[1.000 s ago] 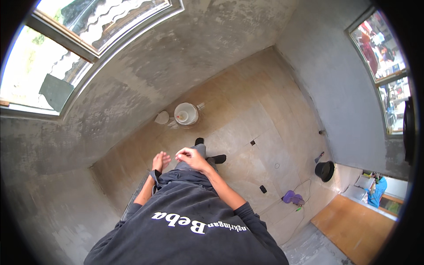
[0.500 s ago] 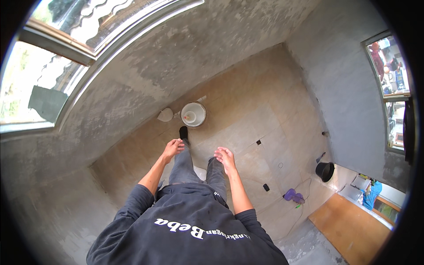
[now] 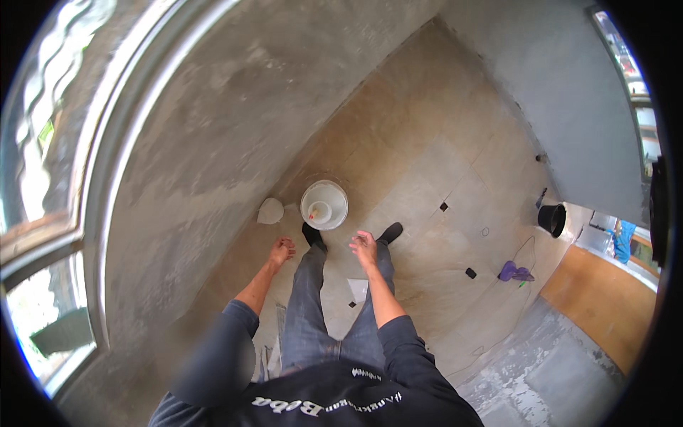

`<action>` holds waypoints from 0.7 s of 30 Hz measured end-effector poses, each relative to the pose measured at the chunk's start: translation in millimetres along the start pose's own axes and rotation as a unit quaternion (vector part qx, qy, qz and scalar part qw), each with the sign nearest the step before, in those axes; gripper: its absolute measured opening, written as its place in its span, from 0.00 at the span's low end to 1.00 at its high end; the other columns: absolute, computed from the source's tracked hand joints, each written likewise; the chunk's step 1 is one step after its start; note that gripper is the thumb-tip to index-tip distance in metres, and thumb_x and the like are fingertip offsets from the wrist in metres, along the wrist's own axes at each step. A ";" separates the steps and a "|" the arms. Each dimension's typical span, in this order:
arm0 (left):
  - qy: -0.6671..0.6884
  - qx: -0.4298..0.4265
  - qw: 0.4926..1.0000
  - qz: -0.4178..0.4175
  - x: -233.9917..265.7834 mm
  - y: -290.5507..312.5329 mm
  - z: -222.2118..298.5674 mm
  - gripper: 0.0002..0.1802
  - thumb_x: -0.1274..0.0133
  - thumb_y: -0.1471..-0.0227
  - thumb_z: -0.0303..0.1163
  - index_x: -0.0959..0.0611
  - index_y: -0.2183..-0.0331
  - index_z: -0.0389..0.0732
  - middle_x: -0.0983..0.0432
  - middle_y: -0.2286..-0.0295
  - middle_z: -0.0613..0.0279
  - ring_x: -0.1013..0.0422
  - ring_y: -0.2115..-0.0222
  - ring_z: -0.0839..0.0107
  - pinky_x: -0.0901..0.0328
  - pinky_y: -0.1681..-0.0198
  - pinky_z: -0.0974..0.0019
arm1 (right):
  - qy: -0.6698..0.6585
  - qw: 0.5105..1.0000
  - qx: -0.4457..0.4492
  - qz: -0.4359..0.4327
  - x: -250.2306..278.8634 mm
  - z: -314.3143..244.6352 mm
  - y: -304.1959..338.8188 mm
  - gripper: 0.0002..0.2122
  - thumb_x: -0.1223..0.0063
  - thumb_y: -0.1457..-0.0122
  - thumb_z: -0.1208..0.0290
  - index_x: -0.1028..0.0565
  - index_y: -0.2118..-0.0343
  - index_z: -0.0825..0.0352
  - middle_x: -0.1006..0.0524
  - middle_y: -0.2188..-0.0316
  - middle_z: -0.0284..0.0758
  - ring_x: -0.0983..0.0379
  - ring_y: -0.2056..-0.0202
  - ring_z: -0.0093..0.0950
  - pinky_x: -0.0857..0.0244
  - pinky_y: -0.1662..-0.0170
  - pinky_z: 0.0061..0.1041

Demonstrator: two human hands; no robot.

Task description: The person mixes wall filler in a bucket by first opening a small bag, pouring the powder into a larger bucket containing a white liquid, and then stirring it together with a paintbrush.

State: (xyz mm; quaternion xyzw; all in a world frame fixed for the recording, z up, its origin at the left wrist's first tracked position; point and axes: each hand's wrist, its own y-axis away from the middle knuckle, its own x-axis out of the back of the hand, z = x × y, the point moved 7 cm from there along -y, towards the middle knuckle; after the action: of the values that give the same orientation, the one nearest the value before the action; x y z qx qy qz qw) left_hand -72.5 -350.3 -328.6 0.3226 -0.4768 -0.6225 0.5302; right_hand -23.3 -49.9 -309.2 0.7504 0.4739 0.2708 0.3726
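My left hand [image 3: 283, 250] hangs in the air beside my left leg, fingers loosely bent and apart, with nothing visible in it. In front of my right leg, my right hand [image 3: 363, 248] is also empty, its fingers spread a little. Just beyond both hands stands a white bucket [image 3: 344, 206] on the floor, with a smaller white container [image 3: 321, 212] inside it holding something small and reddish. A pale, rounded flat piece [image 3: 270, 211] lies to the bucket's left, close to the wall. Between my legs a white flat piece [image 3: 358, 289] rests on the tiles.
Long pale pieces [image 3: 274, 349] lie by my left leg. Rightward on the tiled floor are a small black object [image 3: 471, 273], a purple item [image 3: 514, 271] with a cord and a black bucket [image 3: 551, 220]. An orange-brown board [image 3: 594, 288] is at the right. Grey walls [image 3: 235, 128] enclose the space.
My view has turned, and my legs have shifted, so both feet now show near the white bucket. The white piece between my legs is more exposed. Both hands stay raised and empty.
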 end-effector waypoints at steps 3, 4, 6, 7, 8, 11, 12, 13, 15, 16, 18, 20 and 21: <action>-0.026 -0.064 0.998 -0.013 1.7 -55.7 10.4 0.18 0.58 0.41 0.39 0.32 0.50 0.45 0.28 0.59 0.58 0.27 0.66 0.66 0.32 0.61 0.62 | 0.022 0.999 0.014 0.022 -29.2 24.3 -51.8 0.22 0.49 0.43 0.70 0.39 0.45 0.63 0.31 0.53 0.40 0.26 0.61 0.29 0.31 0.63 0.29; -0.024 -0.057 0.998 0.016 -3.2 -67.4 20.5 0.21 0.56 0.41 0.39 0.34 0.48 0.46 0.28 0.59 0.58 0.28 0.67 0.67 0.32 0.63 0.63 | 0.063 0.997 0.035 0.039 -32.8 29.3 -69.6 0.24 0.48 0.43 0.70 0.41 0.44 0.63 0.33 0.51 0.41 0.27 0.59 0.30 0.31 0.62 0.30; -0.028 -0.044 0.998 0.041 -15.3 -92.3 37.6 0.24 0.54 0.42 0.40 0.36 0.45 0.47 0.28 0.58 0.58 0.28 0.69 0.68 0.32 0.66 0.64 | 0.092 0.994 0.039 0.049 -42.5 45.0 -103.3 0.29 0.48 0.45 0.71 0.45 0.41 0.62 0.35 0.48 0.44 0.30 0.53 0.36 0.30 0.58 0.31; -0.025 -0.048 0.998 0.044 -19.5 -103.0 43.3 0.28 0.52 0.43 0.40 0.39 0.43 0.48 0.28 0.59 0.58 0.28 0.68 0.69 0.32 0.66 0.64 | 0.137 0.984 0.088 0.077 -47.0 43.8 -113.0 0.30 0.48 0.45 0.72 0.46 0.40 0.62 0.36 0.45 0.45 0.31 0.51 0.38 0.31 0.56 0.31; -0.023 -0.052 0.997 0.044 -25.3 -113.5 49.6 0.31 0.51 0.44 0.40 0.42 0.41 0.48 0.28 0.59 0.57 0.28 0.68 0.70 0.33 0.66 0.65 | 0.182 0.968 0.137 0.105 -50.6 42.2 -121.0 0.31 0.48 0.45 0.73 0.47 0.39 0.62 0.38 0.43 0.46 0.32 0.49 0.40 0.32 0.55 0.31; -0.069 -0.044 0.996 0.033 -47.0 -149.8 59.0 0.32 0.49 0.45 0.38 0.40 0.41 0.47 0.28 0.57 0.53 0.27 0.63 0.64 0.33 0.61 0.63 | 0.242 0.932 0.221 0.153 -52.5 41.5 -140.4 0.30 0.50 0.45 0.75 0.46 0.39 0.62 0.34 0.45 0.48 0.31 0.50 0.42 0.33 0.53 0.31; -0.074 -0.038 0.996 0.035 -37.2 -165.8 43.5 0.32 0.49 0.45 0.38 0.40 0.41 0.47 0.28 0.57 0.53 0.27 0.63 0.64 0.33 0.61 0.63 | 0.239 0.935 0.214 0.151 -55.9 36.7 -140.3 0.30 0.50 0.45 0.75 0.46 0.39 0.62 0.34 0.45 0.48 0.31 0.50 0.42 0.33 0.53 0.31; -0.141 -0.144 0.977 0.067 -13.4 -183.5 38.0 0.31 0.49 0.46 0.35 0.38 0.42 0.45 0.28 0.55 0.52 0.28 0.60 0.61 0.33 0.57 0.62 | 0.202 0.961 0.165 0.089 -70.1 30.0 -137.8 0.28 0.51 0.46 0.76 0.43 0.40 0.62 0.33 0.48 0.51 0.31 0.50 0.44 0.35 0.52 0.34; -0.226 -0.235 0.940 0.100 -24.9 -181.9 50.3 0.26 0.52 0.49 0.27 0.32 0.46 0.42 0.29 0.52 0.48 0.29 0.54 0.54 0.35 0.52 0.60 | 0.149 0.981 0.116 0.051 -60.8 33.0 -138.9 0.25 0.54 0.46 0.78 0.38 0.43 0.61 0.27 0.58 0.55 0.31 0.54 0.48 0.36 0.52 0.39; -0.210 -0.210 0.950 0.092 -32.1 -193.8 47.2 0.26 0.54 0.49 0.24 0.32 0.46 0.42 0.28 0.53 0.47 0.30 0.54 0.54 0.36 0.50 0.60 | 0.151 0.974 0.149 0.076 -51.2 39.5 -145.3 0.25 0.54 0.46 0.79 0.37 0.43 0.62 0.23 0.64 0.51 0.23 0.64 0.43 0.31 0.59 0.35; -0.221 -0.182 0.957 0.052 -37.0 -178.5 50.7 0.25 0.55 0.49 0.23 0.31 0.47 0.41 0.24 0.60 0.50 0.25 0.62 0.60 0.30 0.60 0.61 | 0.190 0.971 0.115 0.083 -46.9 37.8 -139.2 0.24 0.53 0.46 0.78 0.36 0.44 0.62 0.23 0.67 0.51 0.23 0.67 0.42 0.31 0.61 0.34; -0.206 -0.200 0.957 0.040 -43.2 -160.4 54.6 0.24 0.55 0.49 0.22 0.30 0.48 0.40 0.23 0.63 0.52 0.25 0.68 0.66 0.27 0.68 0.63 | 0.181 0.975 0.101 0.086 -39.4 24.8 -126.5 0.23 0.53 0.47 0.76 0.35 0.45 0.61 0.23 0.68 0.51 0.23 0.68 0.42 0.31 0.62 0.35; -0.228 -0.240 0.942 0.047 -27.0 -166.1 51.2 0.23 0.55 0.49 0.22 0.30 0.48 0.40 0.23 0.64 0.53 0.25 0.69 0.67 0.27 0.71 0.65 | 0.180 0.976 0.100 0.077 -40.7 12.3 -117.4 0.23 0.53 0.47 0.76 0.35 0.45 0.61 0.23 0.68 0.51 0.23 0.68 0.42 0.30 0.62 0.35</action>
State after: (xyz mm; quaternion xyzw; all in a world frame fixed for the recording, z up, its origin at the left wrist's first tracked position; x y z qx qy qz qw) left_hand -171.3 -314.1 -469.5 0.0123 -0.4360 -0.7495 0.4980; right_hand -90.3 -58.7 -414.3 0.7569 0.4989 0.3805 0.1827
